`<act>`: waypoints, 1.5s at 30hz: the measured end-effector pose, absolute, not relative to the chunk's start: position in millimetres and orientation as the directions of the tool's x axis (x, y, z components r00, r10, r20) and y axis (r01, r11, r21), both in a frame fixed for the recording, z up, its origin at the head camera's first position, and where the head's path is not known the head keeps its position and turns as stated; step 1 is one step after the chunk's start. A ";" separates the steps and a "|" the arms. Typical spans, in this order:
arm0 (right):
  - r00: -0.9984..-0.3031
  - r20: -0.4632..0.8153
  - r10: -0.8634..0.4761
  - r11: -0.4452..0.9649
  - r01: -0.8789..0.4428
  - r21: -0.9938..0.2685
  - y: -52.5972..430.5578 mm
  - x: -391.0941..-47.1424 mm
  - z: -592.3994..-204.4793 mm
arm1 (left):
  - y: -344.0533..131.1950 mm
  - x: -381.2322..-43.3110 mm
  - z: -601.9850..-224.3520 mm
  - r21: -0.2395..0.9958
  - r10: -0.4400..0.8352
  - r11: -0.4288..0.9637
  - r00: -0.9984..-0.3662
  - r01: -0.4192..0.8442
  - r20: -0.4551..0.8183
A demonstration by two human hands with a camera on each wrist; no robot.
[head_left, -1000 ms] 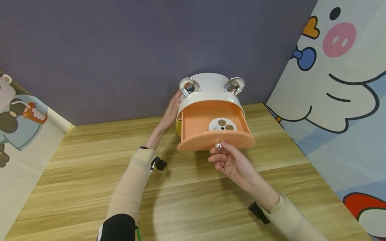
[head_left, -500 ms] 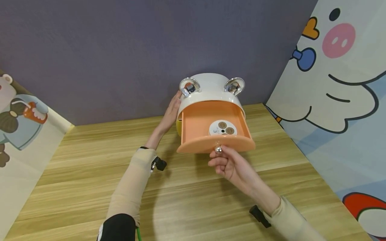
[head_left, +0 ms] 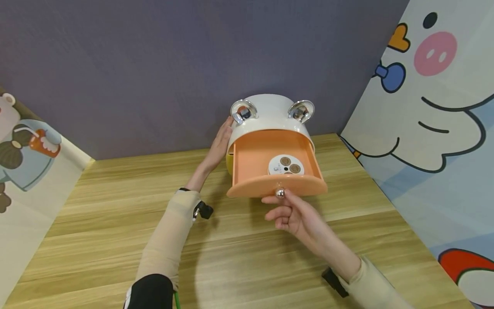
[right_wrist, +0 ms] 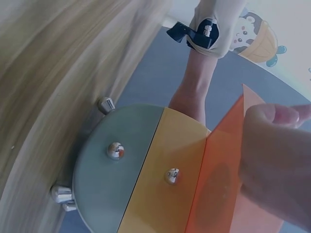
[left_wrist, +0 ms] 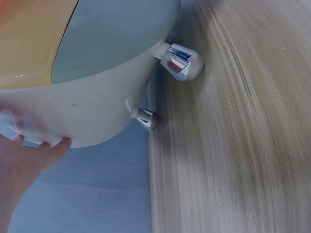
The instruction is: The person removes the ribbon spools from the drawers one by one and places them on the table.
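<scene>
A round-ended small cabinet with a white shell and shiny ear shapes stands against the grey wall. Its top orange drawer is pulled out. Inside lies a white disc with brown round patches, partly hidden by the drawer front. My right hand is at the silver knob, thumb by its right side, index finger stretched out below it. My left hand rests flat along the shell's left side. In the right wrist view, a yellow drawer and a grey-green drawer are shut.
The cabinet stands on silver feet on a wood-grain table. A grey wall rises behind it. Cartoon-printed panels flank the table. Black wrist cameras sit on both forearms.
The orange drawer has come slightly further out toward me, showing more of the disc. My right index finger has straightened away from the knob. The left hand has stayed put.
</scene>
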State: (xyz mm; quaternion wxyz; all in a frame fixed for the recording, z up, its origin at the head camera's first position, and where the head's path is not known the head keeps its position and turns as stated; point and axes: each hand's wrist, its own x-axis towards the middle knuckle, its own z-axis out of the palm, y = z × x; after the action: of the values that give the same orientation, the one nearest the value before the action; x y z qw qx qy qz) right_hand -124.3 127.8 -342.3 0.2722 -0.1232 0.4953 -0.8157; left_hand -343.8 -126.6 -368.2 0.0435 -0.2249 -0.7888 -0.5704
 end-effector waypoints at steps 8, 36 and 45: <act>-0.715 0.069 -0.695 -0.157 0.058 -0.986 144.4 -112.3 -332.5 | -126.8 -323.3 -344.1 0.888 0.322 0.247 -0.897 0.387 0.302; -0.622 0.111 -0.775 0.517 -0.724 -0.456 186.3 -209.0 -233.3 | -126.1 -313.0 -344.0 0.903 0.325 0.230 -0.903 0.362 0.279; -0.581 -0.023 -0.813 0.552 -0.759 -0.345 176.1 -223.4 -221.0 | -123.2 -312.7 -342.1 0.902 0.324 0.225 -0.901 0.369 0.288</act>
State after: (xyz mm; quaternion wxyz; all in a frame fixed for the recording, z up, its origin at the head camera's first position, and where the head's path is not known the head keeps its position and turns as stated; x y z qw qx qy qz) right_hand -223.4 176.1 -221.0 0.0905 -0.4484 0.8764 -0.1507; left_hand -312.7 -123.2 -342.1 0.0193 -0.2213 -0.7825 -0.5816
